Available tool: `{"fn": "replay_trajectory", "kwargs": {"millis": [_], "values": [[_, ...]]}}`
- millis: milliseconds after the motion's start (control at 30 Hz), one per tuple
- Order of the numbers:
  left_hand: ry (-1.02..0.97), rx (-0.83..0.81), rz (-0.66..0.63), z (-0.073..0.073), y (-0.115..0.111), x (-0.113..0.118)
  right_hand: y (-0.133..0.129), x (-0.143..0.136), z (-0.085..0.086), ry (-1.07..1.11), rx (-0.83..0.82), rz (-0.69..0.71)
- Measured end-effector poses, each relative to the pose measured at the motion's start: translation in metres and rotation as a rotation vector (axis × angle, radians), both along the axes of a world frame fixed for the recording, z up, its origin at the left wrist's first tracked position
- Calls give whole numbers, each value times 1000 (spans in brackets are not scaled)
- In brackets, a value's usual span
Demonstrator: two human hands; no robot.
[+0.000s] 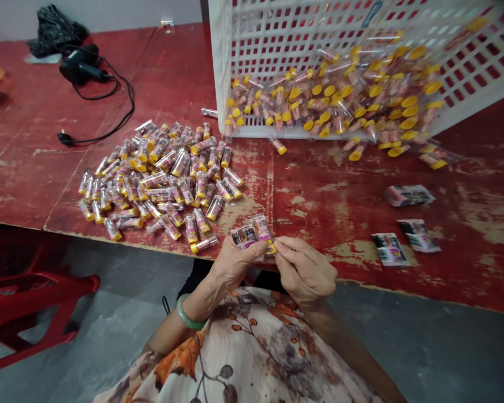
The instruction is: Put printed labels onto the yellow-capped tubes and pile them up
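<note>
At the table's front edge, my left hand (233,258) is closed on small printed sleeves (244,236), its thumb pressed over them. One printed sleeve (261,228) with a yellow lower end points up beside the thumb. My right hand (306,267) pinches the lower right corner of that sleeve. Whether a tube sits inside it cannot be made out. Left of my hands lies a heap of clear tubes with yellow caps and printed wraps (159,179). To the right are a stack of flat printed sleeves (409,195) and two smaller bundles, one nearer (390,249) and one beside it (419,235).
A white plastic basket (219,73) lies tipped on its side, with yellow-capped tubes (331,95) spilling from it onto the worn red table (311,190). A black hair dryer (82,64) with cord and a black plastic bag (56,31) lie at the back left. Red stools (46,302) stand below.
</note>
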State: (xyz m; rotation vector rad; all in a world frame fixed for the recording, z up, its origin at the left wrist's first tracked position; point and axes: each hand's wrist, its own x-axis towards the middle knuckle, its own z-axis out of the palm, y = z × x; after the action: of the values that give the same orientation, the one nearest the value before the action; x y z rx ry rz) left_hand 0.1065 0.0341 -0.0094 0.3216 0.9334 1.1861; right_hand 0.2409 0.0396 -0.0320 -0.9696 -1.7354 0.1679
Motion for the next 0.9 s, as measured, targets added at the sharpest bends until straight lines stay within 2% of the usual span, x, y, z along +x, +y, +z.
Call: {"fn": "replay_trajectory", "kwargs": {"millis": [200, 267, 433, 567, 733, 900], "values": [[31, -18, 52, -4, 6, -6, 10, 5, 4, 45, -295, 134], [39, -12, 65, -5, 7, -8, 13, 4, 4, 45, -287, 150], [24, -11, 33, -4, 5, -7, 12, -5, 0, 65, -116, 114], [18, -13, 44, -4, 3, -9, 12, -8, -1, 52, -51, 100], [92, 10, 137, -10, 6, -18, 23, -13, 10, -54, -244, 283], [121, 37, 193, -11, 16, -28, 43, -39, 12, 26, -349, 289]]}}
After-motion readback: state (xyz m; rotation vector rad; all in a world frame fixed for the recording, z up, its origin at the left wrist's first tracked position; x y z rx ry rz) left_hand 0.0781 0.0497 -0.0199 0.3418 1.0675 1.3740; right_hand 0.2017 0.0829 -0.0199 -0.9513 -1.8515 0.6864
